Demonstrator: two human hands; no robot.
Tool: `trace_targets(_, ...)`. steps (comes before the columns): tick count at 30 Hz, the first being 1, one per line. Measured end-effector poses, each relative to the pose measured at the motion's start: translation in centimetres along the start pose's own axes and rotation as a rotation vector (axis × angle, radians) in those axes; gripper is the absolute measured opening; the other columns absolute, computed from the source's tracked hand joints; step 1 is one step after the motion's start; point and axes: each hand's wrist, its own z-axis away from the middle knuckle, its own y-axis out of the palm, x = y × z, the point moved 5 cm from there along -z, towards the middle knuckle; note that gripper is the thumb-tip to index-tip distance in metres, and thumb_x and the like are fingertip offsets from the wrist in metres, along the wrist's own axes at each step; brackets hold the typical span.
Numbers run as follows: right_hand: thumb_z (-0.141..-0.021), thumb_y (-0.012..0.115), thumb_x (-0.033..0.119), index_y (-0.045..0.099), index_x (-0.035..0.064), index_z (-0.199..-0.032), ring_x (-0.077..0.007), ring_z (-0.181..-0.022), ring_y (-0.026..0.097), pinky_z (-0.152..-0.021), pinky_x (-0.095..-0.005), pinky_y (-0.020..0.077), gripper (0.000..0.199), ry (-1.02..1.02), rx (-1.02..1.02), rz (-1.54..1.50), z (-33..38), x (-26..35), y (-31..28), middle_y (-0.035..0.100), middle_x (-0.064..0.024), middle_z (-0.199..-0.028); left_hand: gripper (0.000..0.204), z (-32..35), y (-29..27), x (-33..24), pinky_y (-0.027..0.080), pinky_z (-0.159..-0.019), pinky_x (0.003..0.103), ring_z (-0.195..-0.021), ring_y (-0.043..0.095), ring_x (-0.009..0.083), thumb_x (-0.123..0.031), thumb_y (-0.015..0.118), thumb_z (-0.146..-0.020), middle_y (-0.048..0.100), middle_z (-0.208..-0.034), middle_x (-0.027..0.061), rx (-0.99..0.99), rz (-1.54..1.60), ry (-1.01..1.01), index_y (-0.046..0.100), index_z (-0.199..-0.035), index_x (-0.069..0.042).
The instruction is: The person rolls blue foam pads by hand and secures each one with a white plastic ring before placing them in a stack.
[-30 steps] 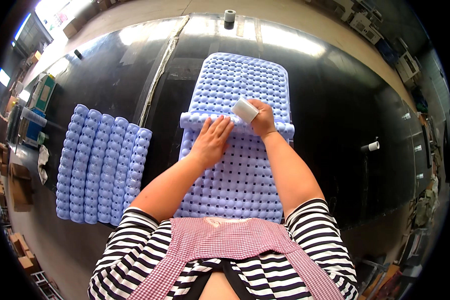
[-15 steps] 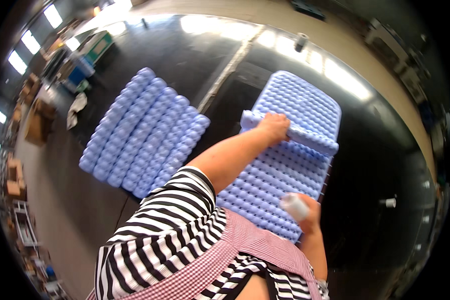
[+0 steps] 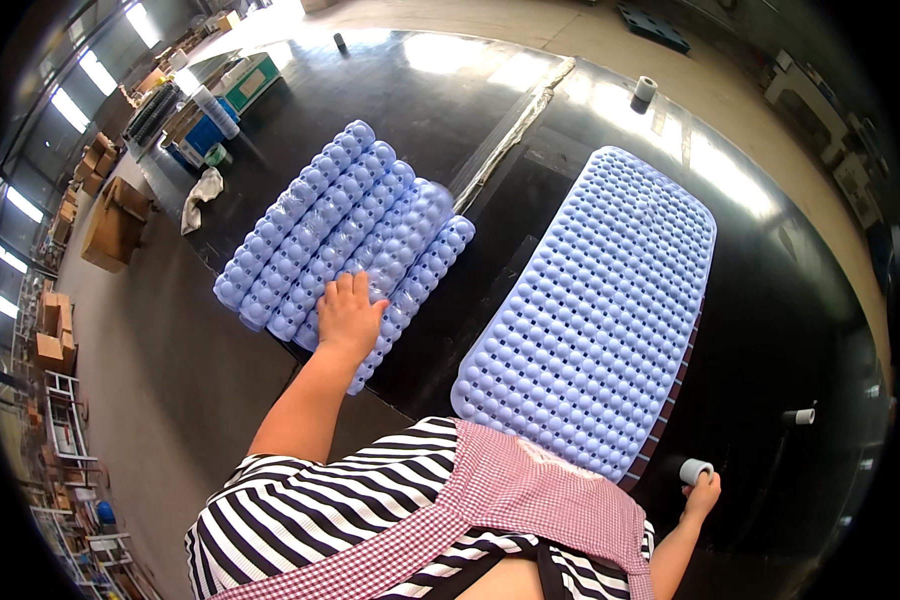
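Several rolled-up lavender-blue bubble mats (image 3: 315, 225), their surfaces partly glossy, lie side by side on the dark table, left of centre. My left hand (image 3: 348, 315) rests on the near part of these rolls, fingers laid apart over the bumps. To the right, a long bubble mat (image 3: 590, 310) of the same colour lies flat, with dark gaps between its bumps. Beyond its near right corner, my right hand (image 3: 703, 490) is closed around a grey-white tape roll (image 3: 696, 471). The undersides of the rolls are hidden.
Another small white roll (image 3: 799, 416) sits at the right, and one (image 3: 645, 88) stands at the far edge. Boxes (image 3: 205, 120) and a crumpled pale cloth (image 3: 203, 196) occupy the table's far left. A taped seam (image 3: 515, 130) crosses the tabletop. Cartons (image 3: 115, 222) stand beyond it.
The roll under my left hand on the flat mat is gone from there. That hand has moved left onto the rolled mats. My right hand has swung right with the tape roll, off the mat.
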Motion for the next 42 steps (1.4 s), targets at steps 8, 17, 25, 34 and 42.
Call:
trace_targets(8, -0.095, 0.072, 0.025, 0.067, -0.0019, -0.116, -0.0279, -0.089, 0.061, -0.083, -0.04, 0.0508, 0.035, -0.389, -0.332, 0.444, 4.1, 6.5, -0.7, 0.061, -0.015, -0.104, 0.062, 0.7, 0.3, -0.2, 0.046, -0.097, 0.047, -0.118, 0.053, 0.0331, -0.033, 0.078, -0.087, 0.055, -0.133, 0.0104, -0.067, -0.177, 0.123, 0.055, -0.139, -0.009)
trace_targets(17, -0.083, 0.08, 0.024, 0.043, -0.0112, -0.146, -0.0405, -0.134, 0.043, -0.114, -0.0454, 0.0372, 0.081, -0.396, 0.212, 0.339, 15.1, 9.5, 13.0, 0.044, -0.0255, -0.144, 0.064, 9.6, 6.7, -11.3, 0.045, -0.103, 0.045, -0.119, 0.053, 0.0409, -0.031, 0.073, -0.092, 0.052, -0.131, 0.0234, 0.496, 0.552, 0.215, 0.053, -0.14, 0.007)
trace_targets(25, -0.084, 0.076, 0.026, 0.045, -0.0116, -0.144, -0.0437, -0.141, 0.037, -0.12, -0.0498, 0.0291, 0.077, -0.479, 0.112, 0.36, 17.2, 9.0, 14.9, 0.04, -0.0275, -0.153, 0.067, 11.1, 6.2, -12.0, 0.041, -0.107, 0.045, -0.125, 0.046, 0.0396, -0.026, 0.074, -0.089, 0.046, -0.141, 0.0172, 0.287, 0.439, 0.342, 0.049, -0.144, 0.005)
trace_targets(34, -0.08, 0.078, 0.007, 0.061, -0.0031, -0.131, -0.0307, -0.115, 0.058, -0.101, -0.0399, 0.0486, 0.054, -0.62, -0.049, 0.088, 17.4, 11.6, 12.9, 0.057, -0.0172, -0.13, 0.04, 10.0, 8.8, -11.7, 0.054, -0.086, 0.034, -0.1, 0.065, 0.0173, -0.008, 0.071, -0.094, 0.064, -0.123, 0.0119, 0.637, 1.531, -0.325, 0.057, -0.129, 0.003)
trace_targets(42, -0.096, 0.07, 0.006, 0.066, -0.0083, -0.121, -0.0208, -0.092, 0.072, -0.082, -0.0347, 0.0579, 0.029, 0.233, 0.619, -0.559, 15.1, 10.0, 14.0, 0.074, -0.0155, -0.109, 0.03, 9.4, 6.4, -13.3, 0.055, -0.096, 0.039, -0.107, 0.067, 0.0202, -0.011, 0.064, -0.099, 0.069, -0.115, 0.013, 1.111, 1.692, -0.562, 0.061, -0.126, 0.003)
